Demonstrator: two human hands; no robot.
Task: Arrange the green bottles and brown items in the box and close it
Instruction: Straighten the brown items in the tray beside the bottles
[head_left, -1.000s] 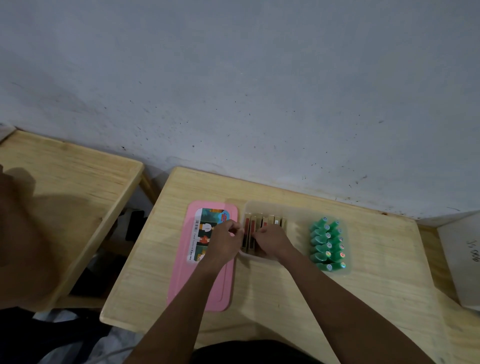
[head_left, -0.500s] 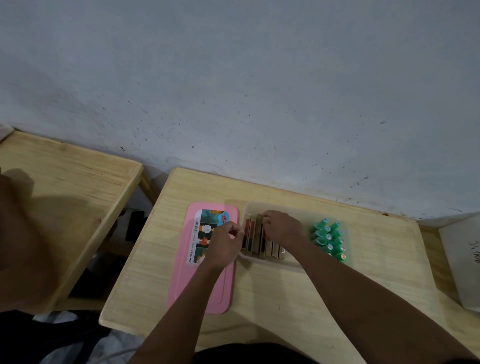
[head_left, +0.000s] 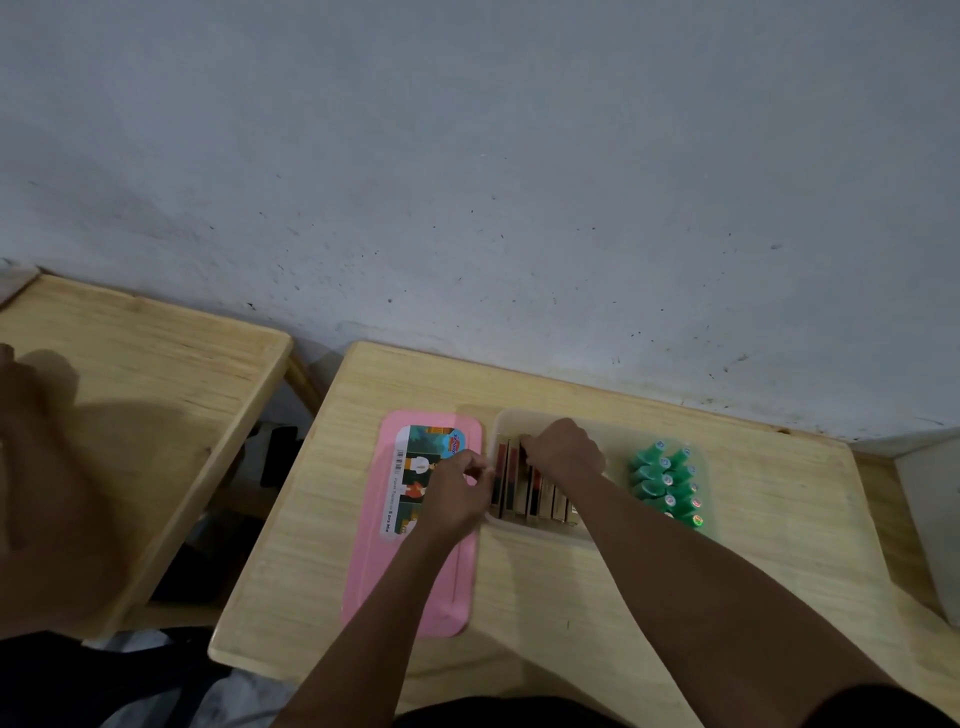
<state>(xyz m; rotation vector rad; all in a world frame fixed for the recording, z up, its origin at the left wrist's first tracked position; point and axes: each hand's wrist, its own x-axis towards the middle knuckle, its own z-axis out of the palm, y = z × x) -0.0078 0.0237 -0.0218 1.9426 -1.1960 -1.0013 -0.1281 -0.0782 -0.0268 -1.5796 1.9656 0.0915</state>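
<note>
Two groups boxed: bottles (head_left: 667, 480) right, brown items (head_left: 545, 501) left. Right hand (head_left: 563, 452) grip clamps one item, left hand (head_left: 454, 493) grip pinches box (head_left: 540, 532) rim; lid (head_left: 415, 571) off.

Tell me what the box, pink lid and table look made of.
Box: translucent, milky plastic by the look; the brown items show dimly through its wall. Pink lid: opaque moulded plastic, smooth, slightly glossy, with a printed paper or film label. Table: light wood or wood-look laminate, matte; grain lines run across it.
</note>
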